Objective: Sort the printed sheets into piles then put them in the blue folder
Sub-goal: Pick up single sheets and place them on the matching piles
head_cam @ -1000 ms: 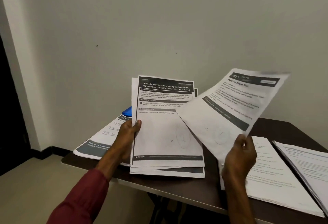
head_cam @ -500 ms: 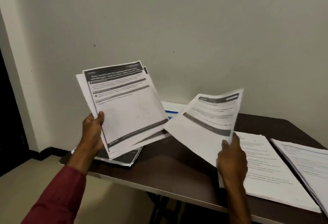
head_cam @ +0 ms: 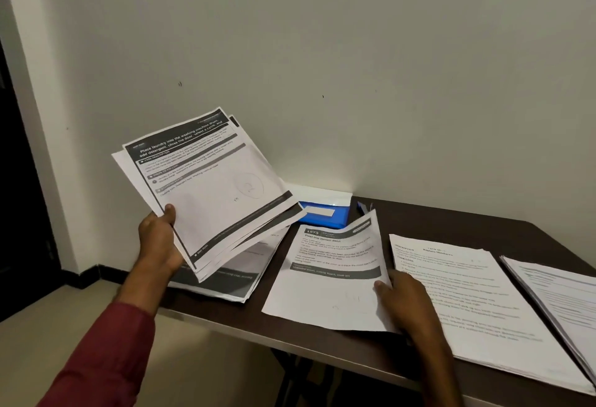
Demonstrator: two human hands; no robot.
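- Sheaf point(head_cam: 206, 190): several printed sheets fanned slightly, top sheet headed "Place laundry into the washing machine drum…"; held tilted in the air above the left end of the surface point(head_cam: 322, 339), clear of it.
- Left hand point(head_cam: 159, 242): grip closed on the lower left edge of the sheaf, thumb on the front face, the other fingers hidden behind the paper; a red sleeve point(head_cam: 96, 361) covers the forearm.
- Single sheet point(head_cam: 329, 277): headed "1573 – Peel the Onion Skin"; it lies on the bare middle of the surface, its right edge curled up and its top right corner raised.
- Right hand point(head_cam: 406, 303): grip closed on the right edge of the single sheet, thumb on the top face; the fingers under the paper cannot be seen.
- Left pile point(head_cam: 232, 281): dark-banded sheets on the surface beneath the sheaf, turned to face the other way.
- Right pile point(head_cam: 467, 303): plain text sheets, just right of the single sheet and partly under the right hand.
- Far-right pile point(head_cam: 561, 293): a further stack beside the right pile, cut off by the picture edge.
- Folder point(head_cam: 325, 213): blue, with a white label, at the back of the surface against the wall point(head_cam: 354, 68); white sheets lie on its rear part, and the sheaf hides its left end.
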